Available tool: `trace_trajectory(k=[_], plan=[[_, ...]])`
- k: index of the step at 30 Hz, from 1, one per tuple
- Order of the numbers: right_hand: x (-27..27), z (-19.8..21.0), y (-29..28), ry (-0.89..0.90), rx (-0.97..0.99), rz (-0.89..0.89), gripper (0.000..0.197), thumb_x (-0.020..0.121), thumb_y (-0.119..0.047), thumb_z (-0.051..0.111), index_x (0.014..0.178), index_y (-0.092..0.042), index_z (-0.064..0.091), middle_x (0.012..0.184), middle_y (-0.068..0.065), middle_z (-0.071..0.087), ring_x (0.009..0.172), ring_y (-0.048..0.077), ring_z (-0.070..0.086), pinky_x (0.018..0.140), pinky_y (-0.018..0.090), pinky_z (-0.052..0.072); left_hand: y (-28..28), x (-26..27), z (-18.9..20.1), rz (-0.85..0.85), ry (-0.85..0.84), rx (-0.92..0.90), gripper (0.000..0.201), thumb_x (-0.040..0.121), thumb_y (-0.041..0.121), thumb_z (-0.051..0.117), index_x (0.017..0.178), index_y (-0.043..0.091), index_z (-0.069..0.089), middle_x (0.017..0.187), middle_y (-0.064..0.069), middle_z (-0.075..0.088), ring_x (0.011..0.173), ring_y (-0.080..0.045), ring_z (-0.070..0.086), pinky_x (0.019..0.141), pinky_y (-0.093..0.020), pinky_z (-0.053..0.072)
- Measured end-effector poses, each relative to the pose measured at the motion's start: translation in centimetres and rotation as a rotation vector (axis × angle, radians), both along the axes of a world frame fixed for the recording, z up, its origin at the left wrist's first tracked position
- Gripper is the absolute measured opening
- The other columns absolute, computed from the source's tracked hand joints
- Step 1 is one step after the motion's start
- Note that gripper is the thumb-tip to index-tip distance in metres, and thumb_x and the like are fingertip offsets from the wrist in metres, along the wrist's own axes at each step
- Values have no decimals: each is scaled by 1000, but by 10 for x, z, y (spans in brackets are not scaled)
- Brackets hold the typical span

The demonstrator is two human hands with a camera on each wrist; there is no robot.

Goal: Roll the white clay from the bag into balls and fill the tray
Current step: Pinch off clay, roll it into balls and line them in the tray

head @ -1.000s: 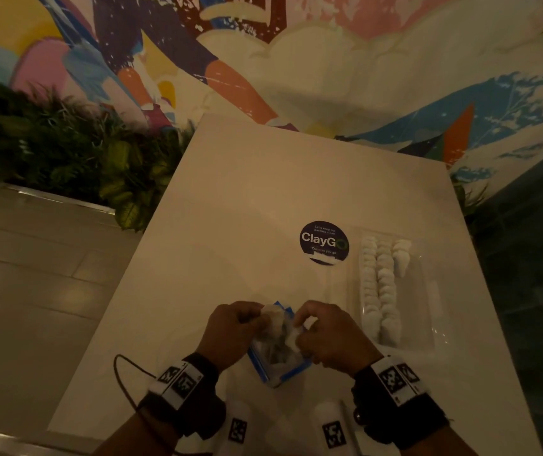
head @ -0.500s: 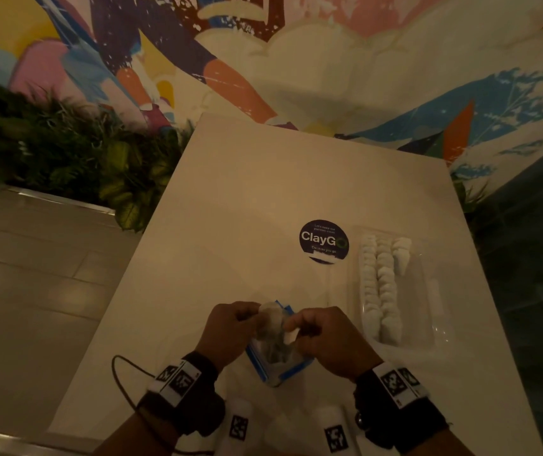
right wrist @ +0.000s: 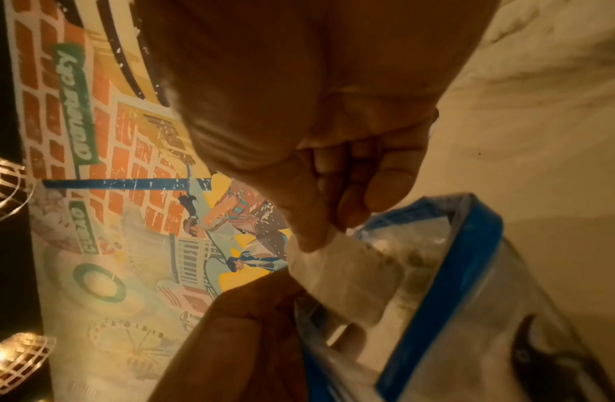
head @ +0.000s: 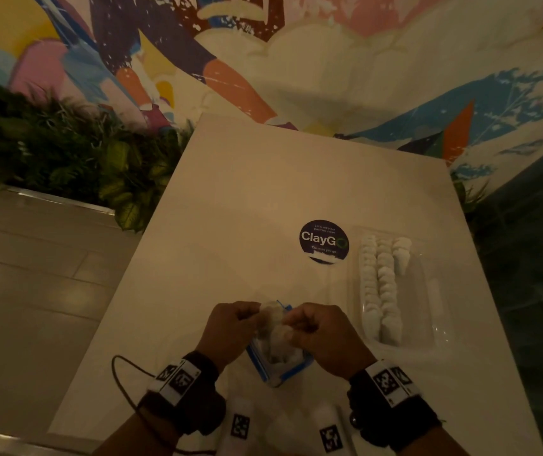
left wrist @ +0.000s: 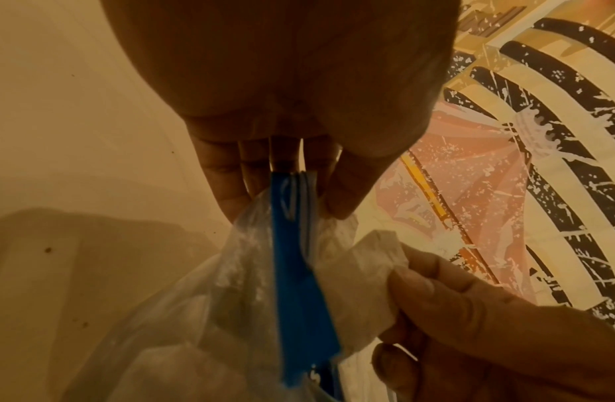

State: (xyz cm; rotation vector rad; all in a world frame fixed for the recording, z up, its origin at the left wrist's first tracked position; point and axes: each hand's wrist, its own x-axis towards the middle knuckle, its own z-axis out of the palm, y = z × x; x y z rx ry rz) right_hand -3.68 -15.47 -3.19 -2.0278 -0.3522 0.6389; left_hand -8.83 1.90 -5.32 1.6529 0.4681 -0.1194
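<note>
A clear plastic bag [head: 276,365] with a blue zip rim sits at the near middle of the white table [head: 263,199]. My left hand [head: 230,327] pinches the bag's blue rim [left wrist: 292,244] at its top. My right hand [head: 322,334] pinches a lump of white clay [right wrist: 337,274] at the bag's mouth, thumb against fingers [right wrist: 330,228]. More white clay [head: 280,343] shows inside the bag. To the right lies a clear tray [head: 428,291] holding rows of white clay balls [head: 380,284]; its right side is bare.
A round dark ClayGo sticker [head: 324,241] lies on the table beyond the hands. Two white marked blocks [head: 238,426] [head: 331,436] stand at the near edge. Green plants [head: 66,166] border the table's left, and a painted wall rises behind it.
My right hand's fingers have shifted left onto the clay at the bag's mouth. My left hand has kept its hold on the rim. The tray has not moved.
</note>
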Motion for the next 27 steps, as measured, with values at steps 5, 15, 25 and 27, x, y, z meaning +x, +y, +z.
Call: trace_trajectory(k=[5,15,25,27], plan=[[3,-1,5,83,40,22,28,74,-2,75,69,-29,73,74,-2,72,73,8,68,70,20,54,1,-1,2,-1,19,-61,16,85,13,66,74,19,77,83,-16,72,84,-38,66,78,-52,53],[7,-15,14,97,59,-179,20,82,-10,70,99,-19,65,79,1,69,74,13,67,63,18,53,0,-3,8,-6,-18,-121,29,84,6,65,69,29,74,73,15,73,70,0,67,65,-13,52],[7,-18,18,68,55,-161,18,81,-11,72,77,-29,69,78,-6,72,71,3,66,66,16,51,1,-2,6,-14,-40,-138,31,83,7,67,68,33,75,74,13,74,70,-3,68,62,-13,51],[7,-21,18,65,45,-167,14,82,-15,72,78,-28,70,80,-3,72,75,8,67,69,19,53,1,-3,5,-29,-45,-144,30,83,8,67,70,34,75,78,12,75,74,-5,69,65,-15,52]])
